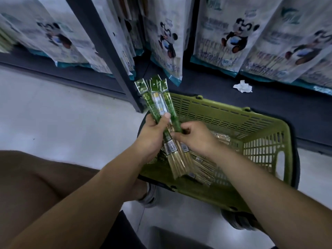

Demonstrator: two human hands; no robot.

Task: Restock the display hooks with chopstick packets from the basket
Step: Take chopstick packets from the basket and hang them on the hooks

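- The left hand [154,131] is clamped around a fanned bundle of chopstick packets [162,112], thumb pressed across the front of the green wrappers, fingers wrapped behind them
- The bundle stands tilted, its green header tabs pointing up and away toward the shelving, its pale wooden ends hanging down over the basket
- The right hand [195,138] is closed in a pinch on the lower middle of the same bundle, just beside the left hand's thumb; its fingertips touch the packets near the white barcode labels
- Both hands meet above the near-left part of the green basket [265,141], a slotted plastic one resting on the pale floor [62,114]
- More packets [201,166] lie loose in the bottom of the basket, mostly under and to the right of the right forearm, clear-wrapped with small labels
- Behind the basket runs a dark low shelf [233,97], with a dark upright post [115,56] meeting the floor just left of the held bundle's top
- Large white bags printed with pandas [231,33] stand in a row along the shelf, several leaning; the hooks themselves cannot be made out
- A crumpled white scrap of paper [242,87] lies on the shelf, well apart from the basket's far rim
- A knee in brown cloth [27,177] fills the lower left, and shoes [149,194] show at the basket's near edge
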